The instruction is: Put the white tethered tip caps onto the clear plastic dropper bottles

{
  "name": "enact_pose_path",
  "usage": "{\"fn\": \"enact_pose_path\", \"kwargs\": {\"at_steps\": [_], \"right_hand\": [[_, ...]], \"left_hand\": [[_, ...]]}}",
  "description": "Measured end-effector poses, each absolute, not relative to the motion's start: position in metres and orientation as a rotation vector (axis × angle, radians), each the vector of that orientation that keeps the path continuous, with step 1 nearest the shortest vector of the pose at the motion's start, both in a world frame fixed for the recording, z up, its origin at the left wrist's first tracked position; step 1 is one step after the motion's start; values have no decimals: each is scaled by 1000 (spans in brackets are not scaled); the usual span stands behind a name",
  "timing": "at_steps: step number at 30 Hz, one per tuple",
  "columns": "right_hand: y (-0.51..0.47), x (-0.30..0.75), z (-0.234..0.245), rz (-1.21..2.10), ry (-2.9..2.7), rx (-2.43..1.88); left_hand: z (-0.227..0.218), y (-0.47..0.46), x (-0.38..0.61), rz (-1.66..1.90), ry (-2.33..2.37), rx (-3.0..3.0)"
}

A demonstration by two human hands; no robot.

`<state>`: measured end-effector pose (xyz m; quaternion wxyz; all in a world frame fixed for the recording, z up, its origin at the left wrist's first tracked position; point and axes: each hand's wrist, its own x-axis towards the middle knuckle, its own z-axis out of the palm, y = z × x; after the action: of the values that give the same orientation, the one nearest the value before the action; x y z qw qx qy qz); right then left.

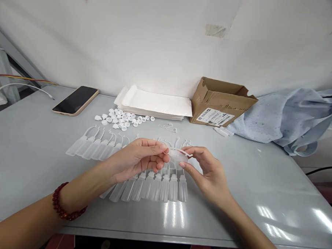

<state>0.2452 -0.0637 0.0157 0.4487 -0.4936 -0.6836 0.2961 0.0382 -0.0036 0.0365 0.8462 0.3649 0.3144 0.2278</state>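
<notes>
Between my hands, above the table, a small translucent squeeze bottle [179, 157] lies on its side. My right hand [209, 172] grips its body between thumb and fingers. My left hand [142, 155] pinches the looped end of a thin white plastic strap [178, 150] at the bottle's left end. The strap runs along the bottle toward my right fingers. Whether the loop is around the neck, I cannot tell. Below my hands lies a row of similar bottles [165, 188] with straps. Another row [92, 148] lies farther back, partly hidden by my left hand.
White caps [123, 117] are heaped behind the bottles, with a few loose straps [168, 127] to their right. Farther back are a phone [76, 100], a stack of white envelopes [158, 102] and an open cardboard box [220, 103]. Pale blue cloth [273, 118] covers the right rear, near loose bottles [223, 131].
</notes>
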Motion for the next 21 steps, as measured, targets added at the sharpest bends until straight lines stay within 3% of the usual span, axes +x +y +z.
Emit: {"fn": "enact_pose_path", "kwargs": {"at_steps": [9, 21], "right_hand": [[-64, 244, 15, 777, -1683, -1221], [-64, 243, 16, 737, -1733, -1231]], "left_hand": [[35, -7, 41, 440, 675, 819], [34, -14, 46, 698, 898, 1180]]}}
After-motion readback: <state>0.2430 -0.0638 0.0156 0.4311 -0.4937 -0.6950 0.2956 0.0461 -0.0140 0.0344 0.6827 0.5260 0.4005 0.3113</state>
